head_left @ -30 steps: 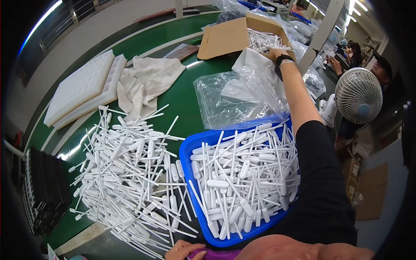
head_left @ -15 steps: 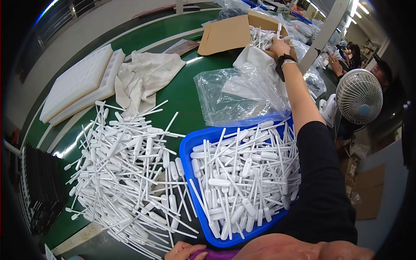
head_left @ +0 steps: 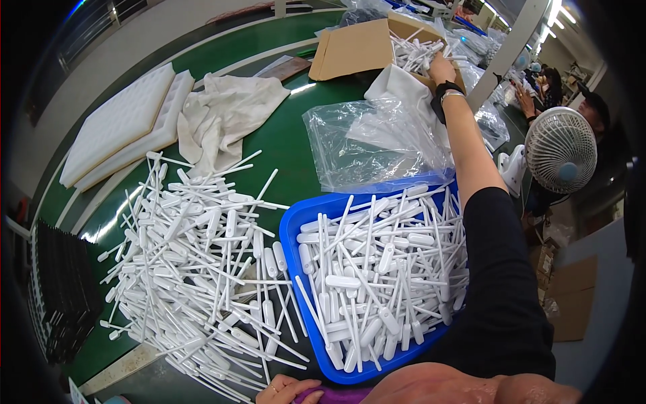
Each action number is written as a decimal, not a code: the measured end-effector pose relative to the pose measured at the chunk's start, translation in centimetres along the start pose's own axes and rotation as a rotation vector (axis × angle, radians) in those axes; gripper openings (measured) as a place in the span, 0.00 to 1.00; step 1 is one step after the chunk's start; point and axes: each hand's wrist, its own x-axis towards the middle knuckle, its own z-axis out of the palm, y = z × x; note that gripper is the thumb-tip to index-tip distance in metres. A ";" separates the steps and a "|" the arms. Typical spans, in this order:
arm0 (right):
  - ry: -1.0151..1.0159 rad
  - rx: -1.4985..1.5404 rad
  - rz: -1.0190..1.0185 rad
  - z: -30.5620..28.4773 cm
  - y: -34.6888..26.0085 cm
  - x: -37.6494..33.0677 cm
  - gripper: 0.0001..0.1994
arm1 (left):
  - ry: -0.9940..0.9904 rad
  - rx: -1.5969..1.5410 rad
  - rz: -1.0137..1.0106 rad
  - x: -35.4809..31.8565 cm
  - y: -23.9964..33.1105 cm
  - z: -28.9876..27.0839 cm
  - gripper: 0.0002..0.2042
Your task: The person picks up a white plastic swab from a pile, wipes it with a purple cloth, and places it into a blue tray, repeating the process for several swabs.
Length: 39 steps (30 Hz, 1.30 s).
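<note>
My right hand (head_left: 441, 67) reaches far across the table into an open cardboard box (head_left: 356, 47), its fingers curled into a heap of white plastic pipettes (head_left: 410, 50). A black band and a bracelet sit on that wrist. My left hand (head_left: 282, 390), wearing a ring, lies at the lower edge against purple cloth (head_left: 330, 397); most of it is cut off. A blue tray (head_left: 291, 236) full of white pipettes stands in front of me under my right arm. A large loose pile of pipettes (head_left: 195, 269) covers the green table to its left.
A crumpled clear plastic bag (head_left: 370, 145) lies beyond the tray. White foam trays (head_left: 121, 124) and a white cloth (head_left: 229, 111) sit at the far left, black trays (head_left: 60, 296) at the near left. A white fan (head_left: 560, 151) and other people are on the right.
My right hand has moved farther away from me, from the white bag at the box's edge into the pipettes in the box. The left hand has stayed put.
</note>
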 end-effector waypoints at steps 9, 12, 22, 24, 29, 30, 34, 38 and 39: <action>0.069 -0.074 -0.130 0.0 -1.3 -1.5 0.43 | 0.023 0.093 -0.041 -0.3 1.3 -0.2 0.18; 0.041 -0.034 -0.158 0.2 -0.3 -0.2 0.44 | 0.024 0.042 -0.017 -0.2 1.1 -0.2 0.18; 0.022 -0.018 -0.139 1.0 -0.2 0.0 0.44 | 0.457 -0.276 0.145 -0.5 6.5 0.5 0.05; 0.021 -0.033 -0.142 0.8 -0.2 -0.1 0.43 | 0.653 -0.439 0.220 -0.6 7.7 0.7 0.01; 0.023 -0.030 -0.146 0.7 -0.7 -0.2 0.43 | 0.693 -0.423 0.143 -0.9 8.1 0.8 0.05; 0.023 -0.031 -0.145 0.7 -0.6 -0.2 0.43 | 0.690 -0.418 0.131 -0.9 8.1 0.8 0.06; 0.033 -0.031 -0.152 0.9 -0.3 0.2 0.43 | 0.680 -0.319 0.099 -1.0 8.2 0.5 0.07; 0.048 -0.044 -0.163 1.0 -0.1 0.3 0.43 | 0.666 -0.253 0.081 -1.0 8.2 0.4 0.08; 0.058 -0.073 -0.172 1.0 -0.2 0.2 0.42 | 0.662 -0.242 0.075 -1.0 8.2 0.4 0.08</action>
